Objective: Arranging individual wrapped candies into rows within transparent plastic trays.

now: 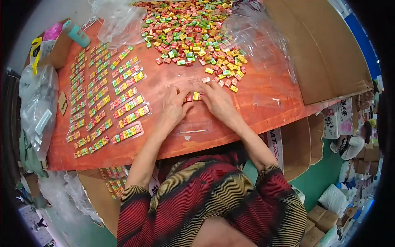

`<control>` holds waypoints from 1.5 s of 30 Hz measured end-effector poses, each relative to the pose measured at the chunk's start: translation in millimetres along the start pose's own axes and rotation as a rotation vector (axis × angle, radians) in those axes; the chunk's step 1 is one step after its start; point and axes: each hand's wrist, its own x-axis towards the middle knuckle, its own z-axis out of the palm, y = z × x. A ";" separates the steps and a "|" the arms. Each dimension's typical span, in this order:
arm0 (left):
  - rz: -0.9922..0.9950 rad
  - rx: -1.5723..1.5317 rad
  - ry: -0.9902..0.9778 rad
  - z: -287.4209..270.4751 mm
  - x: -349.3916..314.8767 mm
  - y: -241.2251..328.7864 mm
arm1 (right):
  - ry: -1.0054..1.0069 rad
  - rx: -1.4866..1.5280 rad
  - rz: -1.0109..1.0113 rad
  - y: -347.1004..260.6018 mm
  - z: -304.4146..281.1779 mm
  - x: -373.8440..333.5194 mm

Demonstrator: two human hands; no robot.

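My left hand (174, 106) rests over the red table (164, 142), thumb and fingers apart. A small red block-shaped packet (189, 98) lies just beyond its thumb. My right hand (219, 102) has its fingers spread, with a yellow packet (196, 96) beside its thumb side. Near its fingertips is a pinkish packet (206, 80); whether they touch it I cannot tell. Close in front of me lies a clear plastic tray (192, 126). On the left, filled clear trays (126, 132) hold rows of red, green and yellow packets.
A large heap of loose packets (185, 33) covers the far middle. Clear plastic bags (119, 22) flank it. A cardboard box (321, 49) stands at the right, another clear tray (267, 101) near it. A teal bottle (76, 33) is far left. Another person (353, 144) is at far right.
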 end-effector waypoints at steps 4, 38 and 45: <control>0.044 0.047 -0.018 0.1 5.0 1.7 | 0.054 0.034 0.078 4.7 -14.0 -15.0; 0.047 0.042 0.065 5.6 -2.6 -5.3 | 0.001 -0.128 0.016 0.9 -10.8 -12.9; 0.080 0.099 0.050 6.3 3.2 -5.6 | -0.069 -0.112 0.205 6.4 -17.0 -21.8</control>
